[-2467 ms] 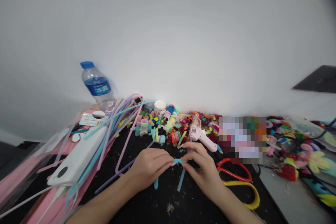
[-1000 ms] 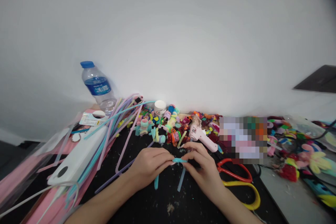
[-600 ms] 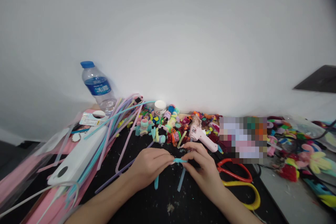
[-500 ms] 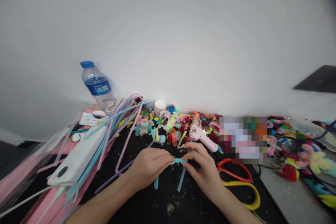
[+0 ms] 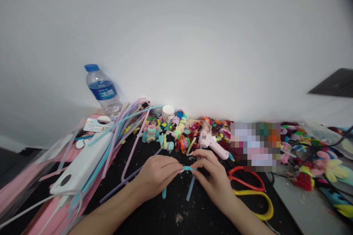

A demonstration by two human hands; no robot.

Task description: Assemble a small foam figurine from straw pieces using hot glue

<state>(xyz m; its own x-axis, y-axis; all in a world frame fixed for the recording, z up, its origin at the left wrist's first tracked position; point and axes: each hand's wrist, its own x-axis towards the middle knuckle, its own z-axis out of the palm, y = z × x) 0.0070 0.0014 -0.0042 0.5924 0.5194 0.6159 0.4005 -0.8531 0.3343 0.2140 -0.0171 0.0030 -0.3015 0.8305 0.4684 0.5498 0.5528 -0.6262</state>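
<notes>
Between my hands is a short light-blue pipe cleaner point(image 5: 189, 168), pinched at both ends. My left hand point(image 5: 159, 174) grips its left end with thumb and fingertips. At the other end, the thumb and fingers of my right hand point(image 5: 211, 172) close on it. Below my left fingers another light-blue piece point(image 5: 164, 193) sticks out, its upper part hidden. A clear glue stick point(image 5: 190, 190) runs down behind my right fingertips from the pink glue gun point(image 5: 213, 145). Scissors with a red handle loop point(image 5: 246, 178) and a yellow one point(image 5: 268, 205) lie beside my right wrist.
Small fuzzy pipe-cleaner figures point(image 5: 180, 143) crowd the back along the wall. Long pastel pipe cleaners point(image 5: 110, 154) lie at left over a white power strip point(image 5: 85, 161). A water bottle point(image 5: 103, 91) and a white cup point(image 5: 168, 113) stand behind. More craft pieces point(image 5: 325, 169) lie at right.
The light-blue pipe cleaner between my fingertips now bows upward slightly. Both hands stay in nearly the same place, and everything else is unmoved.
</notes>
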